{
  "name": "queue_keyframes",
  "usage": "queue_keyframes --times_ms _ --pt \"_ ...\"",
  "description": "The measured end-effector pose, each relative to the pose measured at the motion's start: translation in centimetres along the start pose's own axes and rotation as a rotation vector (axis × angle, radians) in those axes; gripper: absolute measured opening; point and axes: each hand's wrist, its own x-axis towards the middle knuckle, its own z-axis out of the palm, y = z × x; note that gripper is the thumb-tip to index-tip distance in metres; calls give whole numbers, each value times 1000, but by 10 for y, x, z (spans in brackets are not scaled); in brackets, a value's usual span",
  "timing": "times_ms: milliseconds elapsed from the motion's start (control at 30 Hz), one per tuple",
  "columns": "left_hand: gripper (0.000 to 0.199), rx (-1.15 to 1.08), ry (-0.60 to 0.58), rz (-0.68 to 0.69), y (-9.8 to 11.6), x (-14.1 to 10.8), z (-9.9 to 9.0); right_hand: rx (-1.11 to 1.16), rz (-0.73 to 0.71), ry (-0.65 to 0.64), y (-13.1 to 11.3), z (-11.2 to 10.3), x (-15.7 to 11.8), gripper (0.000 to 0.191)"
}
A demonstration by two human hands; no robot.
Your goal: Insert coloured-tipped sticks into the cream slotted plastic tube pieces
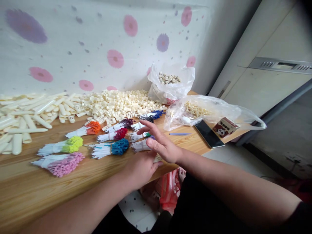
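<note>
My left hand (142, 167) is closed above the table's front edge, its fingers mostly hidden. A cream plastic piece (158, 158) shows between its thumb and my right hand; the rest of the piece is covered. Just above, my right hand (162, 143) has its fingers stretched out and apart, with nothing visible in them. Beyond it lie white refill bundles with purple (142, 145) and green (138, 136) ends, partly covered. Nearer the middle are banded bundles with teal (119, 147), red (119, 134) and dark maroon (125, 123) ends.
Yellow (73, 144), pink (65, 164) and orange (92, 127) bundles lie at left. Behind are heaps of cream tubes (29, 123) and clip parts (117, 104). Bags of small parts (170, 87) (197, 110), blue tweezers (179, 134), a phone (208, 134) and a small box (224, 126) sit right.
</note>
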Motion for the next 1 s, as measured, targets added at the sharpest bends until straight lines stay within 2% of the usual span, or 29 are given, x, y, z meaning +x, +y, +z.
queue_keyframes --times_ms 100,167,233,333,400,500,767,900,1000 --pt "31 63 -41 23 0 2 -7 -45 -27 82 -4 -7 0 53" --pt "29 -45 -33 48 0 3 -15 -166 -108 135 -8 -17 -3 45" --pt "30 -226 -53 33 1 3 -22 -330 -222 74 -14 -28 -12 38" --pt "33 -474 -256 -43 2 2 -29 -500 -305 -46 -19 -42 -30 32" --pt "35 -536 -388 -81 4 1 -31 -560 -265 -39 -20 -47 -43 29" --pt "39 -538 -480 -109 7 -1 -33 -613 -200 -5 -22 -51 -59 32" --pt "44 -528 -394 -52 7 -1 -32 -686 -90 -2 -29 -48 -70 34" --pt "47 -523 -370 -33 7 -1 -33 -733 -114 18 -35 -46 -66 31" --pt "44 -469 -312 42 6 0 -35 -800 -131 31 -38 -45 -62 33"
